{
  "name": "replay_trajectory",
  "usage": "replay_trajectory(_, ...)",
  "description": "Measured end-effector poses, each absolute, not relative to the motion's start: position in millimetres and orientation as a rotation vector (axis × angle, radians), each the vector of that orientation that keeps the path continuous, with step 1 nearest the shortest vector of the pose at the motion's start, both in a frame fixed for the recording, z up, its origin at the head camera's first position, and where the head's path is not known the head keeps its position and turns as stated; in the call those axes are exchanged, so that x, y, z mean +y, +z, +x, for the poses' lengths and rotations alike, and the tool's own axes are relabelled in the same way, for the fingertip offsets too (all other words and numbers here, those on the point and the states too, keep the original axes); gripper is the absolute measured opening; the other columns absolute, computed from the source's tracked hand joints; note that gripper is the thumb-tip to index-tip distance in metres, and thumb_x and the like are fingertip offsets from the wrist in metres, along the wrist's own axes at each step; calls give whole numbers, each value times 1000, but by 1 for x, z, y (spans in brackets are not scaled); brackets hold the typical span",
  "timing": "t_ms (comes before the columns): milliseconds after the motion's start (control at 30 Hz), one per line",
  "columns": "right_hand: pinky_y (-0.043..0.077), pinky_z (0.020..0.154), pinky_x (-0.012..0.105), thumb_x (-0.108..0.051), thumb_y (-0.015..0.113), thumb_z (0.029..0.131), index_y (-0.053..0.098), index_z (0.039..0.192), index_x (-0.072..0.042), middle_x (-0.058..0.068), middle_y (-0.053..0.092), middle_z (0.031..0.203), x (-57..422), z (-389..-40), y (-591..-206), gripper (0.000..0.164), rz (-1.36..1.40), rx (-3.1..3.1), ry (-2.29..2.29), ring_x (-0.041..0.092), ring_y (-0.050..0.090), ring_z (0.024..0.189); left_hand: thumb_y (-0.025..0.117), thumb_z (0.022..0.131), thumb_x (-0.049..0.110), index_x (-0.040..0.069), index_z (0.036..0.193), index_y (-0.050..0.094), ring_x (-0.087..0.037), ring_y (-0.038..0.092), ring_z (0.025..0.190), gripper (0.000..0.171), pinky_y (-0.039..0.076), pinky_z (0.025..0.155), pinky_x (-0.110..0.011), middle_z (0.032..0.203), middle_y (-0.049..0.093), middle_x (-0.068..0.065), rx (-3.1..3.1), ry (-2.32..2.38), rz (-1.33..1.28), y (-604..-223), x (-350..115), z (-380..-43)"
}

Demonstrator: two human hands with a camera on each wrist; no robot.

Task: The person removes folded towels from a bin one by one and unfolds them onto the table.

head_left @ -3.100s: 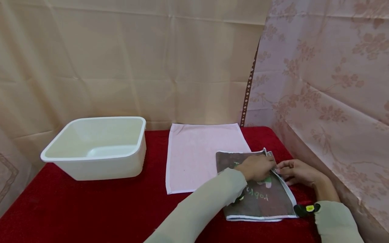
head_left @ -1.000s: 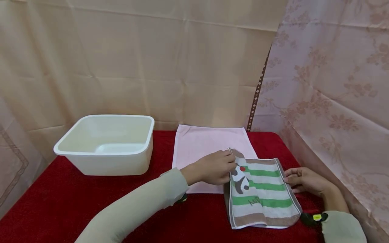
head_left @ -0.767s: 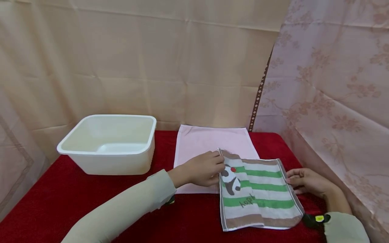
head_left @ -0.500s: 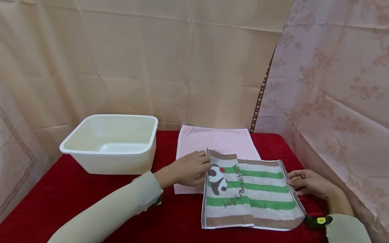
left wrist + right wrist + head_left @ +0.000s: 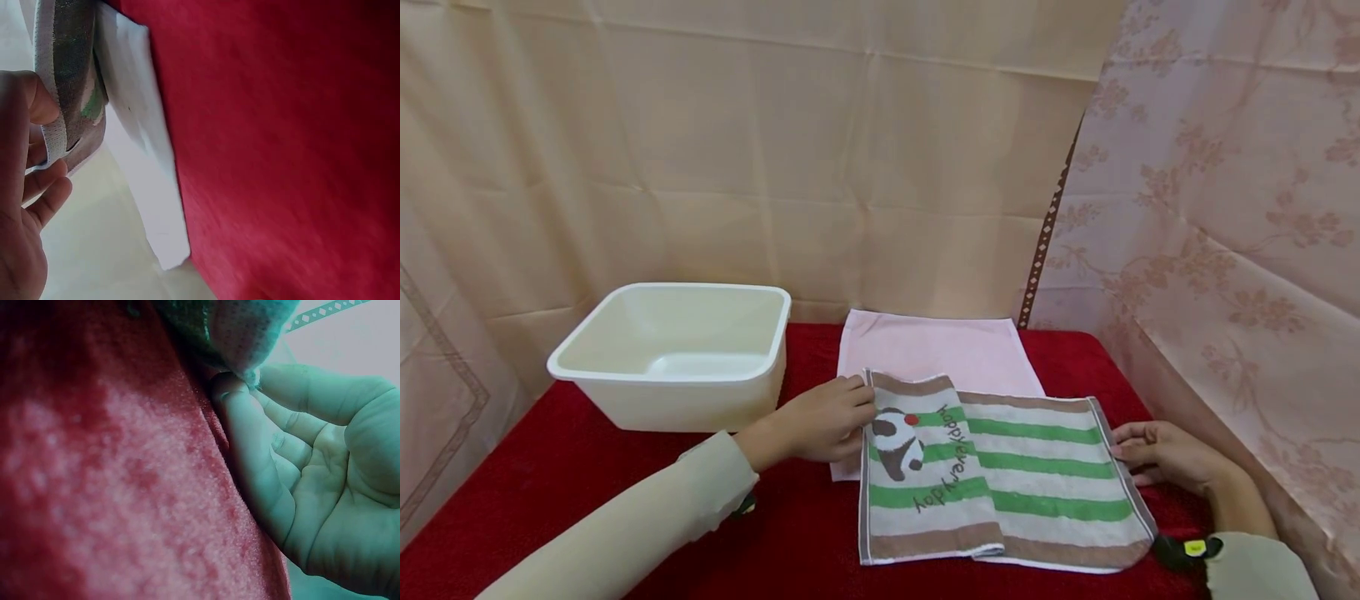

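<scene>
A striped towel (image 5: pixel 1037 467) in white, green and brown, with a panda and lettering, lies partly unfolded at the front right. Its left panel is lifted, and a fold runs down its middle. My left hand (image 5: pixel 831 421) pinches the far left edge; the left wrist view shows thumb and fingers on the white hem (image 5: pixel 56 134). At the right edge my right hand (image 5: pixel 1172 458) pinches the towel's border, seen between thumb and index finger (image 5: pixel 250 437) in the right wrist view. A pink towel (image 5: pixel 936 350) lies flat behind, partly covered by the striped one.
An open white basin (image 5: pixel 700 404) stands at the back left of the table, which has a red velvet cover (image 5: pixel 805 533). A beige curtain (image 5: pixel 737 167) hangs behind, and a pink floral curtain (image 5: pixel 1247 225) borders the right side.
The striped towel was folded with its dark underside up; its striped face now shows. My left hand has drawn its edge leftward, widening it. My right hand has stayed at the right edge.
</scene>
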State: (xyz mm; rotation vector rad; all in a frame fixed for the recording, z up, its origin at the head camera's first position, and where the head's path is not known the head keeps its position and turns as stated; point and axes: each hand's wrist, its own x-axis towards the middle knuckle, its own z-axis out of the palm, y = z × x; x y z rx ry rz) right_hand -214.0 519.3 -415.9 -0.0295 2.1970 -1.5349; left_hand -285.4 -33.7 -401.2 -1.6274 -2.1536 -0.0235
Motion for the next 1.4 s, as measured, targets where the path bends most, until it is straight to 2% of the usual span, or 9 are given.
replay_trajectory(667, 61, 75, 37, -12, 60, 103, 65, 114, -7, 1, 75, 103, 522, -215, -418, 13, -50, 2158, -1550, 15, 70, 91, 74, 83, 22, 10, 96, 64, -23, 51, 88, 21, 47, 73, -35, 96, 58, -4, -2148, 24, -1597, -403, -79, -281)
replay_trajectory(1000, 61, 74, 38, -12, 59, 103, 65, 116, -4, 3, 75, 103, 522, -217, -419, 15, -40, 2170, -1538, 16, 70, 91, 70, 88, 15, 10, 97, 66, -24, 54, 85, 12, 50, 73, -36, 92, 57, -4, -2434, 66, -1525, -414, -78, -271)
replay_trajectory(1067, 61, 74, 38, -13, 60, 103, 64, 116, -3, 3, 75, 103, 521, -217, -418, 16, -29, 2179, -1530, 16, 70, 91, 69, 87, 11, 10, 99, 66, -23, 54, 86, 12, 51, 75, -37, 96, 57, -4, -2528, -33, -1458, -415, -78, -266)
replay_trajectory(1200, 61, 75, 38, -13, 60, 103, 64, 116, -3, 3, 75, 103, 520, -217, -417, 16, -18, 2184, -1524, 16, 70, 91, 67, 89, 6, 5, 114, 66, -22, 57, 94, 25, 53, 84, -39, 112, 58, -9, -2754, -439, -1216, -415, -77, -253)
replay_trajectory(1300, 61, 75, 38, -13, 60, 103, 64, 115, -4, 3, 75, 103, 520, -217, -417, 16, -19, 2178, -1522, 16, 70, 91, 68, 90, 6, -1, 126, 60, -22, 58, 100, 37, 52, 89, -40, 119, 59, -14, -2896, -884, -910, -414, -72, -241)
replay_trajectory(1400, 61, 76, 38, -13, 60, 103, 64, 115, -4, 3, 75, 103, 521, -217, -417, 16, -15, 2176, -1516, 16, 70, 91, 69, 91, 7, -5, 134, 52, -22, 58, 96, 48, 53, 83, -39, 116, 59, -16, -2947, -1418, -535, -413, -68, -229)
